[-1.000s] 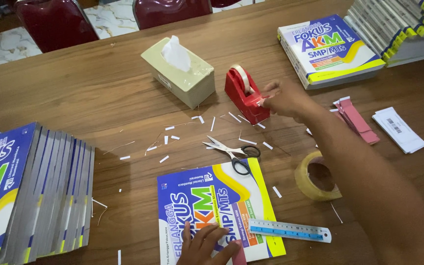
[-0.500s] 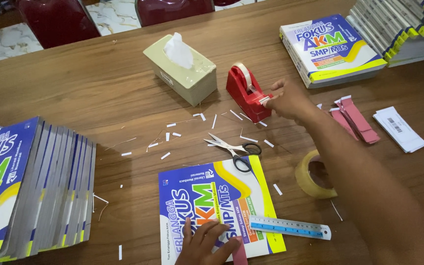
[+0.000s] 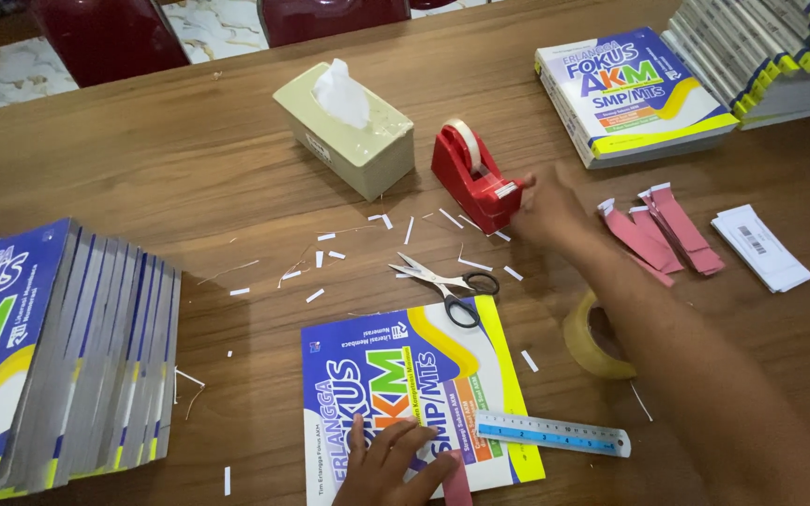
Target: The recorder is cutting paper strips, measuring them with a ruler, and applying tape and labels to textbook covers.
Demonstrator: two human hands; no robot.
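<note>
Red tape dispenser (image 3: 472, 175) stands mid-table beside a beige tissue box (image 3: 347, 128). The right hand (image 3: 547, 208), fingers pinched at its cutter end, has stayed there since the earlier frame. The left hand (image 3: 394, 463) lies flat, fingers spread, on one blue workbook (image 3: 412, 394) near the table's front edge. One pair of scissors (image 3: 447, 282), one ruler (image 3: 552, 434) and one tape roll (image 3: 594, 336) lie between; open wood lies left of them.

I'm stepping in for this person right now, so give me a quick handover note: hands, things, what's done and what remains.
Right hand: at the front of the red plastic tape dispenser, fingers at its tape end.
Left hand: flat on the blue-and-yellow book, a pink strip by its fingers.
Nearby: black-handled scissors, blue ruler, pink paper strips, brown tape roll.
Done: strips cut; white scraps litter the wooden table.
Left: no tape on the book yet.
</note>
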